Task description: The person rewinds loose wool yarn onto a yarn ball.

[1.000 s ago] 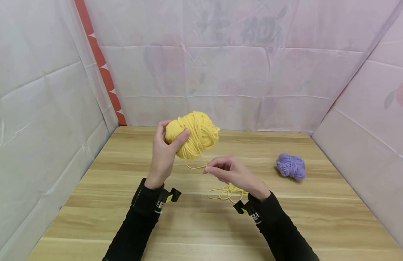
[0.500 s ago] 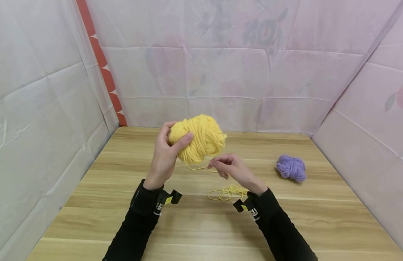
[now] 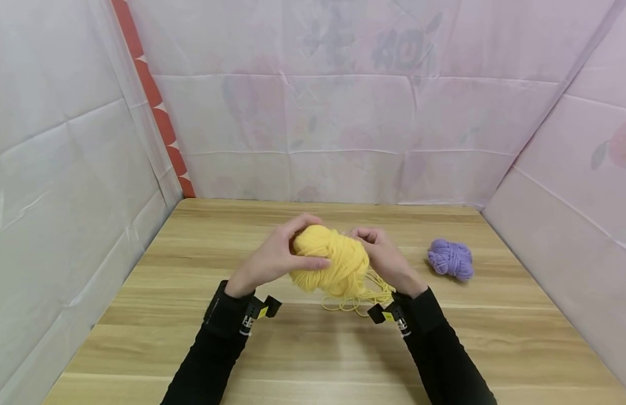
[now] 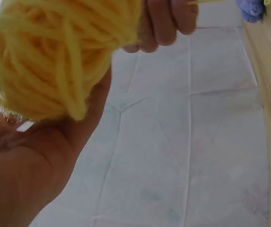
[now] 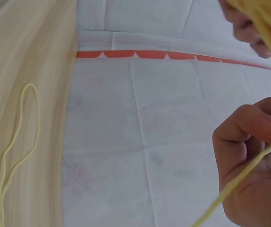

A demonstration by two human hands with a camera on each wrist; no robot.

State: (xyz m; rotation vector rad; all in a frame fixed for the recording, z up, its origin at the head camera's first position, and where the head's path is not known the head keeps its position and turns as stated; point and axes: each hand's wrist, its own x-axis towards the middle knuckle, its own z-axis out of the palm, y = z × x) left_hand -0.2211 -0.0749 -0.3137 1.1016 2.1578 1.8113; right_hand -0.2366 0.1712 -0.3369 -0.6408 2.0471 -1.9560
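**Yellow yarn ball (image 3: pixel 333 261) up in my left hand (image 3: pixel 277 259), its strand (image 5: pixel 239 182) in my right hand (image 3: pixel 388 261)**

I have both hands above the middle of the wooden desk (image 3: pixel 161 304), well in from its far and side edges. My left hand is spread about the ball, thumb across the near side, gripping it. My right hand is nearly closed, fingers curled on the strand, just beside the ball. Wood runs out to the edge on my left and back to the white rear sheet (image 3: pixel 338 124). On my right, a purple yarn skein (image 3: pixel 450 260) lies between my hand and the desk's edge.

Below, the ball and my right wrist partly cover a loose tangle of yellow yarn (image 3: pixel 377 289). My right fingertips are partly behind the ball from above, and the right wrist view cuts that hand off. The left wrist view is dim and crops the ball's top; most of my left fingers are hidden there.
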